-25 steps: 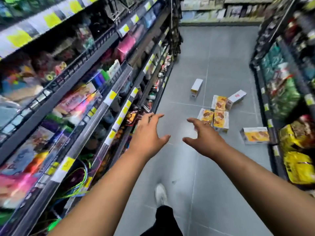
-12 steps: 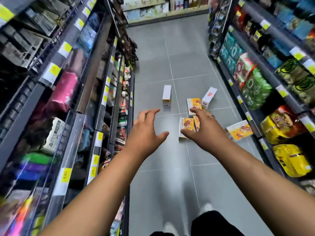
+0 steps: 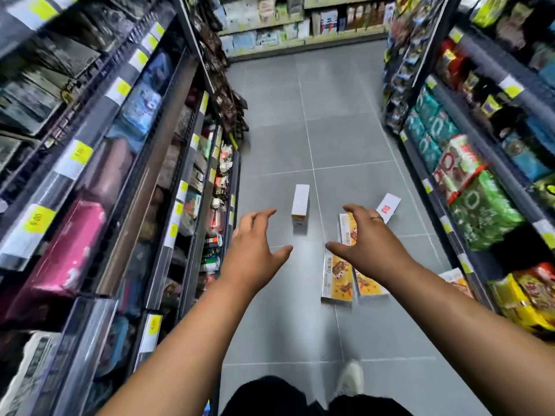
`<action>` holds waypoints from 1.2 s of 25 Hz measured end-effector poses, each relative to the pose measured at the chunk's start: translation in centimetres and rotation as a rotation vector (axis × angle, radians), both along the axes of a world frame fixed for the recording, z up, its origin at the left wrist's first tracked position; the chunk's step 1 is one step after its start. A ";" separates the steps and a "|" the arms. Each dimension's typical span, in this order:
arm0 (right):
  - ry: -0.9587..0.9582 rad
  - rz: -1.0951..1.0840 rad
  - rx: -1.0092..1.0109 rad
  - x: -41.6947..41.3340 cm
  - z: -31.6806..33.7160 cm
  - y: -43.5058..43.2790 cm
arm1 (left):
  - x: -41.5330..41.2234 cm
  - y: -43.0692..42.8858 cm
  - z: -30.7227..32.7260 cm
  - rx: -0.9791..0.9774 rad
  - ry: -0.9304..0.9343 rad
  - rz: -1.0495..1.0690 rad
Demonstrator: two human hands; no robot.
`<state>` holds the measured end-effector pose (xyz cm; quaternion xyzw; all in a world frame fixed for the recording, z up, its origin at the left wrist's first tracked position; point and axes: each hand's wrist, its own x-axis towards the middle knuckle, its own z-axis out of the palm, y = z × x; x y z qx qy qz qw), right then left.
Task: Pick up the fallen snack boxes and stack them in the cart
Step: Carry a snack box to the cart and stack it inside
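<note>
Orientation: white box (image 3: 300, 205) lay with long axis along the aisle; two yellow boxes (image 3: 336, 277) right of it lay roughly parallel. The left hand (image 3: 252, 250) and right hand (image 3: 369, 244) were spread open, empty.

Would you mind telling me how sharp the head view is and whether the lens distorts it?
Head view: left shelves smeared by motion blur at the edge, right shelves soft too; centre sharper, the white box, left hand and right hand clear; wide-angle lens splays both shelves outward; floor evenly lit, no harsh glare.
</note>
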<state>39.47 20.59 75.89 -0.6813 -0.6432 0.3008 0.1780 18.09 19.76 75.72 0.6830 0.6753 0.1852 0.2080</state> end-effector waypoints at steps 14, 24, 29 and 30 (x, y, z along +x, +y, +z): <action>0.015 -0.103 -0.167 -12.5 -3.1 25.9 | -10.3 30.1 -3.9 -0.088 0.022 -0.148; 0.015 -0.271 -0.224 -13.1 -5.4 36.3 | -10.7 42.7 -8.0 -0.223 0.042 -0.299; 0.001 -0.270 -0.251 -11.6 -8.7 42.6 | -9.3 48.3 -11.3 -0.279 0.062 -0.298; -0.020 -0.245 -0.256 -11.2 -9.5 44.1 | -9.1 49.5 -12.2 -0.287 0.064 -0.285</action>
